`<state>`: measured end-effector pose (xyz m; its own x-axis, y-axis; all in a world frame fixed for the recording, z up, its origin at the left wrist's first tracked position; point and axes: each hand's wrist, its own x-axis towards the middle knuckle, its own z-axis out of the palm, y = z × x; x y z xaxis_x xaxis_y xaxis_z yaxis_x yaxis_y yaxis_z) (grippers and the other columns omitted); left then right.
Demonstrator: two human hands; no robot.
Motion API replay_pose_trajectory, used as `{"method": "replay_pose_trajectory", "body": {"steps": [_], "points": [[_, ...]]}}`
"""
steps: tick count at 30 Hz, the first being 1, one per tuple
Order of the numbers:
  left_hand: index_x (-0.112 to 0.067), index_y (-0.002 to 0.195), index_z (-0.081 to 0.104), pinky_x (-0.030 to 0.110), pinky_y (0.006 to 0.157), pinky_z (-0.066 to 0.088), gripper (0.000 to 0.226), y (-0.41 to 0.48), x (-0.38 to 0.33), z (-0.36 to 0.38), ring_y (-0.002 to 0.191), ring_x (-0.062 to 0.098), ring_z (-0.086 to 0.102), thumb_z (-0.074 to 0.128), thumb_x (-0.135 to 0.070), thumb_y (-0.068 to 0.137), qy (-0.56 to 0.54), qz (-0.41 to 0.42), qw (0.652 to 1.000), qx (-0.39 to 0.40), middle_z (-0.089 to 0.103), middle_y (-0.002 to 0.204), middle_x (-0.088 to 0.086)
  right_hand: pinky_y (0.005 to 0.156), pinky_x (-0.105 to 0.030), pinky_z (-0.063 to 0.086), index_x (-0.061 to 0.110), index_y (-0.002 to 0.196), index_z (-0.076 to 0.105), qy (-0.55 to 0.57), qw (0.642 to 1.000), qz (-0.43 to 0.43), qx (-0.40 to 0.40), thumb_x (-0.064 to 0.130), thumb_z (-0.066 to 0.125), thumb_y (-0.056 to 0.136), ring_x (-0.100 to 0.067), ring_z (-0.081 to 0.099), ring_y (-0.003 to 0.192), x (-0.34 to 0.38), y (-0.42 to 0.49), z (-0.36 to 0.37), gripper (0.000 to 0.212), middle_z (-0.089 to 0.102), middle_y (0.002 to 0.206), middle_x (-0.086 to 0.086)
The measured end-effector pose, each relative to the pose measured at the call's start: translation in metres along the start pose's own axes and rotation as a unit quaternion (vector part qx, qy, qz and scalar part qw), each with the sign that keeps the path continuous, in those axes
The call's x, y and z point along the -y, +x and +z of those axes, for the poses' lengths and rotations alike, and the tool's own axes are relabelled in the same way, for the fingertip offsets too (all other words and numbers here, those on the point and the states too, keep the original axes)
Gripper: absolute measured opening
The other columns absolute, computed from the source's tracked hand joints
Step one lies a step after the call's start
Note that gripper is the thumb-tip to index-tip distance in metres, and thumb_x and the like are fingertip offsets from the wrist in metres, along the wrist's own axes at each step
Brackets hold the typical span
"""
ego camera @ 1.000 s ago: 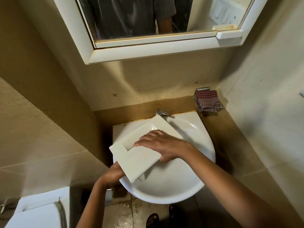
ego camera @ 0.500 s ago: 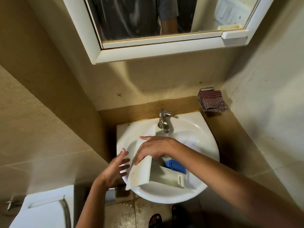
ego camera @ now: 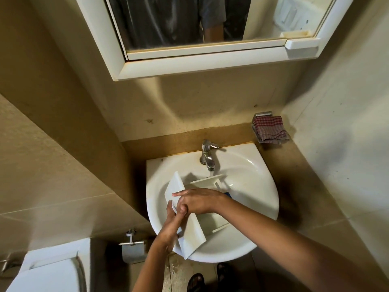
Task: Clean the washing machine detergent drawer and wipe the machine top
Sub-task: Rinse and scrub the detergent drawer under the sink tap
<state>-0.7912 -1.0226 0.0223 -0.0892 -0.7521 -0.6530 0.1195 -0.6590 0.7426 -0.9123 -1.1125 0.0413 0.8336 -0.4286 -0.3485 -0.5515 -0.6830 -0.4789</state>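
The white detergent drawer [ego camera: 190, 232] lies inside the white basin [ego camera: 263, 186], its flat front panel turned to the left and its far end under the tap [ego camera: 207, 157]. A thin stream of water runs from the tap onto that far end. My left hand [ego camera: 171, 225] grips the front panel from the left side. My right hand [ego camera: 199, 200] rests on top of the panel with fingers spread across it. A small blue part of the drawer shows just behind my right wrist.
A checked red cloth [ego camera: 270, 131] sits on a metal holder at the back right corner. A mirror cabinet [ego camera: 202, 60] hangs above the basin. A toilet cistern [ego camera: 48, 268] and a paper holder [ego camera: 132, 247] are at the lower left.
The drawer has turned over and now lies open side up in the basin under running water. My left hand has closed on the front panel, which it was apart from half a second ago.
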Motion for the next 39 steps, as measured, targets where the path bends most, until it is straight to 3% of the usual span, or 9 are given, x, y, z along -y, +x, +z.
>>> {"method": "replay_pose_trajectory", "body": {"steps": [6,9,12,20,24,28,31,33,39], "points": [[-0.009,0.109,0.057,0.044,0.091,0.044,0.086,0.028,0.009,-0.006,0.104,0.027,0.054,0.027,-0.083,0.078,-0.134,-0.115,0.978,-0.112,0.058,0.109,0.012,0.114,-0.041,0.029,0.005,0.089,0.076,-0.068,0.994,-0.088,0.016,0.012,0.049,0.086,-0.024,0.056,0.118,-0.003,-0.009,0.0,0.027,0.073,0.101,-0.007],[-0.007,0.101,0.061,0.036,0.073,0.044,0.078,0.042,0.021,-0.002,0.089,0.024,0.056,0.03,-0.077,0.086,-0.161,-0.149,0.968,-0.122,0.062,0.098,0.009,0.1,-0.042,0.041,0.009,0.079,0.077,-0.1,0.985,-0.123,-0.068,0.012,0.056,0.078,-0.027,0.06,0.103,-0.007,-0.007,-0.003,0.021,0.072,0.089,-0.005],[-0.007,0.108,0.064,0.036,0.079,0.046,0.071,0.056,0.034,0.006,0.092,0.027,0.06,0.047,-0.071,0.085,-0.177,-0.166,0.96,-0.138,0.066,0.105,0.014,0.078,-0.037,0.046,0.015,0.078,0.075,-0.131,0.96,-0.144,-0.2,0.0,0.07,0.071,-0.023,0.057,0.092,-0.017,-0.007,0.003,0.017,0.065,0.084,-0.001],[-0.007,0.112,0.06,0.037,0.073,0.05,0.065,0.054,0.05,0.011,0.089,0.031,0.064,0.04,-0.065,0.09,-0.179,-0.1,0.956,-0.21,0.068,0.101,0.016,0.092,-0.029,0.043,0.013,0.115,0.051,0.117,0.929,0.148,-0.319,0.027,0.073,0.076,-0.018,0.048,0.109,-0.021,-0.022,0.037,0.047,0.047,0.117,-0.002],[-0.009,0.111,0.055,0.039,0.075,0.051,0.056,0.049,0.047,0.006,0.087,0.029,0.063,0.04,-0.06,0.092,-0.144,-0.049,0.958,-0.242,0.066,0.102,0.016,0.088,-0.015,0.033,0.008,0.119,0.051,0.254,0.849,0.31,-0.344,0.018,0.063,0.086,-0.02,0.046,0.117,-0.044,-0.041,0.058,0.036,0.046,0.122,-0.008],[-0.011,0.116,0.052,0.032,0.063,0.047,0.043,0.038,0.035,-0.003,0.079,0.023,0.061,0.041,-0.048,0.097,-0.129,0.009,0.962,-0.241,0.063,0.095,0.011,0.088,-0.026,0.037,0.007,0.117,0.054,0.327,0.765,0.457,-0.313,0.019,0.055,0.091,-0.023,0.052,0.11,-0.085,-0.059,0.054,0.028,0.052,0.113,-0.007],[-0.011,0.117,0.052,0.03,0.062,0.046,0.042,0.034,0.033,-0.007,0.077,0.022,0.059,0.04,-0.046,0.097,-0.119,0.03,0.967,-0.224,0.062,0.091,0.009,0.081,-0.036,0.043,0.004,0.089,0.055,0.465,0.746,0.43,-0.205,0.018,0.047,0.093,-0.019,0.048,0.085,-0.099,-0.065,0.041,0.017,0.051,0.091,-0.007],[-0.011,0.115,0.053,0.03,0.063,0.044,0.043,0.038,0.036,-0.01,0.077,0.022,0.058,0.038,-0.047,0.097,-0.105,0.035,0.972,-0.207,0.061,0.089,0.009,0.076,-0.029,0.046,0.012,0.094,0.057,0.578,0.697,0.394,-0.157,0.017,0.048,0.097,-0.016,0.053,0.082,-0.099,-0.07,0.036,0.011,0.057,0.093,-0.008],[-0.017,0.107,0.057,0.039,0.075,0.054,0.037,0.058,0.038,-0.01,0.084,0.027,0.065,0.039,-0.047,0.097,-0.004,0.07,0.986,-0.153,0.068,0.09,0.011,0.07,-0.026,0.047,0.016,0.115,0.054,0.582,0.663,0.428,-0.196,0.008,0.052,0.093,-0.014,0.057,0.075,-0.109,-0.076,0.051,0.023,0.059,0.087,-0.002]]}}
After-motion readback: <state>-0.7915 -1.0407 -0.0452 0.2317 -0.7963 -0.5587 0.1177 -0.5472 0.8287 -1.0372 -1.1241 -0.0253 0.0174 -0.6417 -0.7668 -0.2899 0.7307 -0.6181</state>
